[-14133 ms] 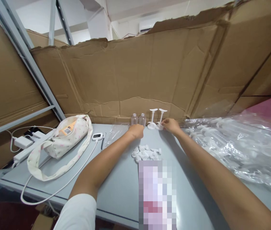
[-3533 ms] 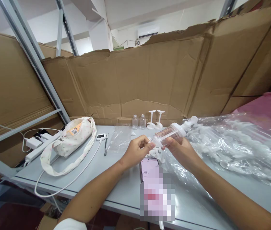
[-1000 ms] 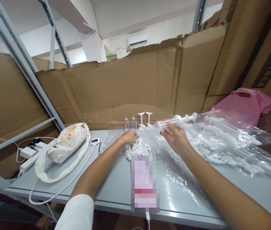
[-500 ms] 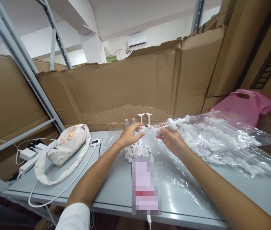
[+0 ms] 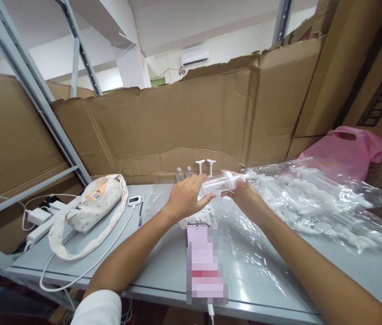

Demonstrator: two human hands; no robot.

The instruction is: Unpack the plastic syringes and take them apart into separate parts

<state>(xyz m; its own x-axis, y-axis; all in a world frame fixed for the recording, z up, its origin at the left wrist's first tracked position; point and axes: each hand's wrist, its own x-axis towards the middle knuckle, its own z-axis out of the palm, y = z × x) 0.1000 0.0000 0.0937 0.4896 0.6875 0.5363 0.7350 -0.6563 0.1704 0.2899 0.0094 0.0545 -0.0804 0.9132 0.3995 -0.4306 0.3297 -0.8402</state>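
A clear plastic syringe-like tube [image 5: 220, 182] with a white collar and plunger lies level between both hands above the grey table [image 5: 150, 266]. My left hand [image 5: 186, 196] is closed round the tube's left tip, where a small white cap seems pinched. My right hand [image 5: 245, 198] grips the tube near its white collar. Beneath the hands a heap of small white caps [image 5: 199, 215] peeks out. A phone [image 5: 204, 262] lies in front of the caps.
A clear plastic bag of more tubes [image 5: 312, 203] sprawls across the right. Two small bottles [image 5: 184, 173] and two white plungers [image 5: 205, 167] stand by the cardboard wall. A floral pouch [image 5: 96, 203], cables and a power strip [image 5: 40, 223] lie left. A pink bag [image 5: 346, 149] sits far right.
My left hand has picked something from the cap heap, risen and closed on the tube's left tip. My right hand has brought the tube left and down toward it.
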